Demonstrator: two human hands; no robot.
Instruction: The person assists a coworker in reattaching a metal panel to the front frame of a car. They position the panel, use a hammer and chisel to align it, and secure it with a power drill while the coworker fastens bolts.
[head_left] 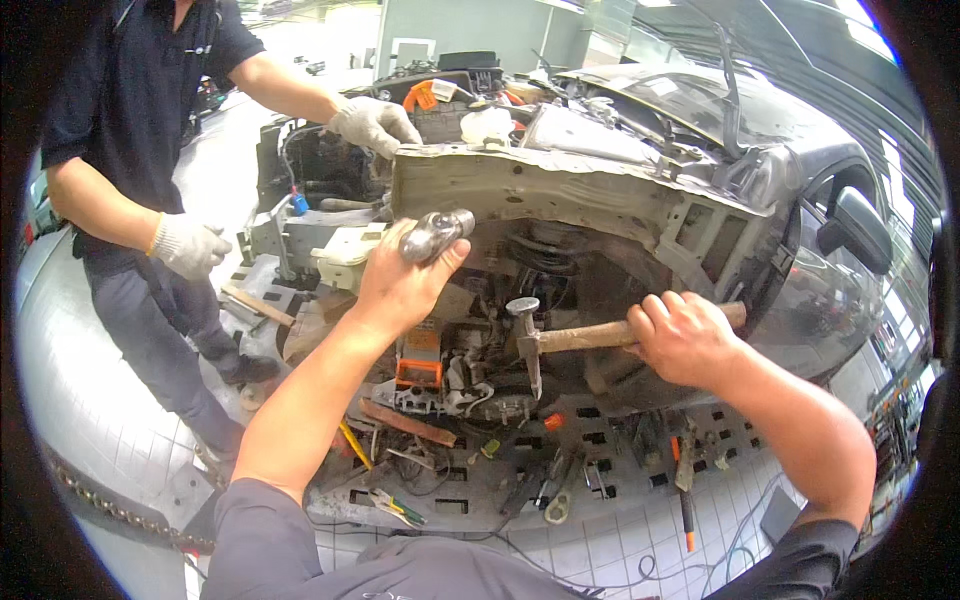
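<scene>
My left hand [405, 282] grips a polished steel block [428, 240] with a rounded end, held up at the lower left of a bare, creased metal panel [560, 195] on an opened-up car. My right hand [680, 338] is closed round the wooden handle [590, 336] of a body hammer, held level below the panel. The hammer's steel head [527, 335] has a round face pointing up and a long pointed end pointing down, in front of the dark wheel well [560, 268]. Neither tool visibly touches the panel.
A co-worker in dark clothes stands at the left, one gloved hand [368, 125] at the panel's top edge, the other [190, 245] lower. A perforated metal platform [360, 500] below holds several tools, pliers [395, 508] and cables. A side mirror [855, 225] juts out at the right.
</scene>
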